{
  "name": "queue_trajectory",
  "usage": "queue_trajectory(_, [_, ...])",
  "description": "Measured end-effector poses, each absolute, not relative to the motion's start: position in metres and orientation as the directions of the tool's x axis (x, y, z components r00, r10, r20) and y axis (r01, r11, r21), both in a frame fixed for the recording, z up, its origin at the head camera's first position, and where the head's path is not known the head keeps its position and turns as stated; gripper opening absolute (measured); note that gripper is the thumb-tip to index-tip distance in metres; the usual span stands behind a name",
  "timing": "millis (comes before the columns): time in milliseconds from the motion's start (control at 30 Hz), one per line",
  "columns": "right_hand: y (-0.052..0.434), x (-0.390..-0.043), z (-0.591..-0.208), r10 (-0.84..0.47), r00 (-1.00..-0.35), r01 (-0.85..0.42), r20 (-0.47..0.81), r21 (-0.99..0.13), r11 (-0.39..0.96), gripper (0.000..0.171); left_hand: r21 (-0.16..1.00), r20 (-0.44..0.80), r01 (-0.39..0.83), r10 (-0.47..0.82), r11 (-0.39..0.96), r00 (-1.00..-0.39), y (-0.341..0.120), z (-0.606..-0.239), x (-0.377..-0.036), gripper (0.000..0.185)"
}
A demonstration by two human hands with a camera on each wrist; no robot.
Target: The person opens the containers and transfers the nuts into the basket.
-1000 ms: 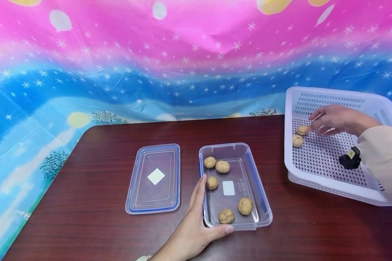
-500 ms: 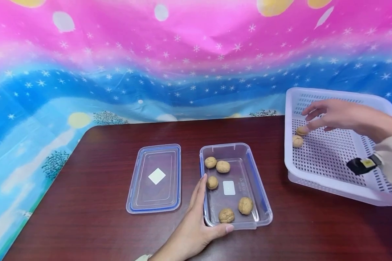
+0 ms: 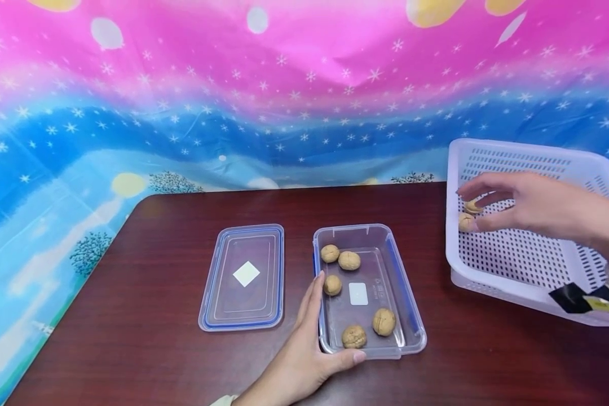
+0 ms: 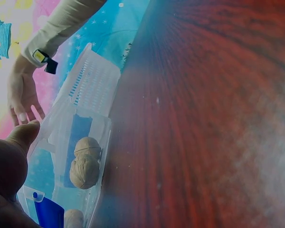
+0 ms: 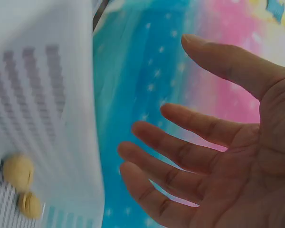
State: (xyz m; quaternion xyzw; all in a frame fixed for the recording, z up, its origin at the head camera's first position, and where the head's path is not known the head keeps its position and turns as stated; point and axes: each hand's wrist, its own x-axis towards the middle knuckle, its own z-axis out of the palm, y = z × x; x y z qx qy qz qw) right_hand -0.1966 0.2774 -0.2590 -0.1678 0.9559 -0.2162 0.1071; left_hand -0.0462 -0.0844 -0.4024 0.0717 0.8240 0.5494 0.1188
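Observation:
My left hand [image 3: 304, 349] rests against the near left corner of a clear plastic food container [image 3: 411, 293], its straight fingers along the left wall and its thumb along the front rim. Inside lie several walnuts [image 3: 354, 336], at the left side and front. In the head view my right hand [image 3: 528, 203] reaches into a white plastic basket [image 3: 454, 242], with thumb and fingers spread over two walnuts [image 3: 466, 222] by its left wall. The right wrist view shows these walnuts [image 5: 18, 171] lower left, apart from the extended fingers of my right hand [image 5: 218, 156].
Left of the container a clear lid [image 3: 241, 299] with a blue seal and a white square label lies flat on the dark reddish wooden table [image 3: 132, 316]. Behind the table hangs a colourful snowflake-patterned cloth [image 3: 264, 113].
My right hand has shifted in the basket, its fingertips now lower and farther left over the two walnuts. My left hand and the container have stayed in place.

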Motion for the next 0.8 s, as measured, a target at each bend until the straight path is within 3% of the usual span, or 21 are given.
queue_trajectory(533, [0.215,-0.158,-0.281,-0.467,-0.884,-0.364,-0.018,-0.599,0.713,0.054,0.927,-0.128,-0.025,0.251,0.375,-0.960,-0.084,-0.401,-0.045,0.124])
queue_trajectory(800, [0.190,-0.147,-0.299,-0.547,-0.837,-0.354,-0.008,-0.755,0.553,0.044,0.927,-0.126,-0.024,0.250,0.374,-0.960,-0.084,-0.401,-0.046,0.123])
